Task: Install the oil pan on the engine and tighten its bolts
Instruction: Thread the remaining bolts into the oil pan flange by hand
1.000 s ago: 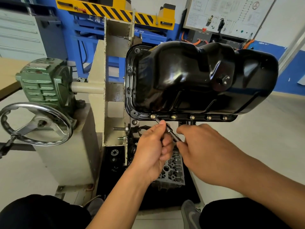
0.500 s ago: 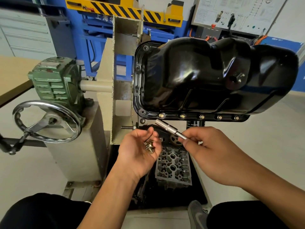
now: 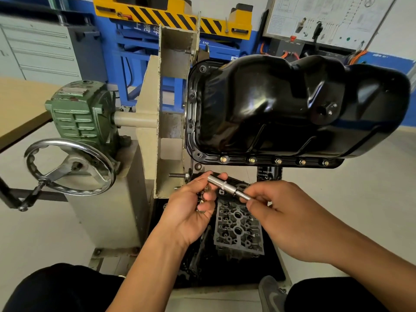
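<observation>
- Pan (image 3: 292,109) sits mounted just right of the stand (image 3: 171,122), with five bolts (image 3: 252,160) along its lower flange.
- Right grip (image 3: 283,219) pinches the shaft of the driver (image 3: 227,186), which points up-left just below the flange and clear of it. A second ago its tip was on the leftmost bolt.
- Left grip (image 3: 191,212), then wrapped on the driver, now cups loose bolts (image 3: 203,199) in curled fingers, its fingertips touching the socket end.

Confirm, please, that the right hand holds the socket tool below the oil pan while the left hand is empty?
Not quite: the head view shows the left hand cupping loose bolts. The right hand does hold the socket tool below the oil pan.
</observation>
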`<action>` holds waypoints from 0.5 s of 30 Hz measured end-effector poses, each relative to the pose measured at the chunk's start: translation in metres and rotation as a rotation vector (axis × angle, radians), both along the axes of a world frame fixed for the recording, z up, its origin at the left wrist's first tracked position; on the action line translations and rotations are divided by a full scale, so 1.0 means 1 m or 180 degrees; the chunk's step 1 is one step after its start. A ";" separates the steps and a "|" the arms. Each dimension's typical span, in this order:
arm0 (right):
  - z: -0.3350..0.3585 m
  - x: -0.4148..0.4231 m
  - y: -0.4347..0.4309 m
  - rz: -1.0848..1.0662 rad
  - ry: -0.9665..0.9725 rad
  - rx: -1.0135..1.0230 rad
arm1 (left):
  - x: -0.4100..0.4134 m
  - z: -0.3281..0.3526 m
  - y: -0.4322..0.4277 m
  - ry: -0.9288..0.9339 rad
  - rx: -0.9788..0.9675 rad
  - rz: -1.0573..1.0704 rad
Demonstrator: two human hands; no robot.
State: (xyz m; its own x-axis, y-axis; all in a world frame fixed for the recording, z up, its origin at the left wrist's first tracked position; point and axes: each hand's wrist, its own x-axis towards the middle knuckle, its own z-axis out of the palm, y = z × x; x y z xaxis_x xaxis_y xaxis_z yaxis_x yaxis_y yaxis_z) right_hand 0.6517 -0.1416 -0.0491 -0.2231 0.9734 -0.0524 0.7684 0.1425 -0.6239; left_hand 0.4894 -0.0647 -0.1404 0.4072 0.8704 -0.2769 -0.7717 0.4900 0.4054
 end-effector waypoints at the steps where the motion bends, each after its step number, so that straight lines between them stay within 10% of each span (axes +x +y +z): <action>1: 0.001 0.000 0.000 0.0015 -0.0036 -0.0019 | 0.000 -0.001 -0.001 0.0000 0.0047 0.0019; 15: 0.001 -0.003 0.003 0.0002 -0.0486 -0.0243 | 0.006 -0.003 -0.009 0.0296 0.0537 0.0076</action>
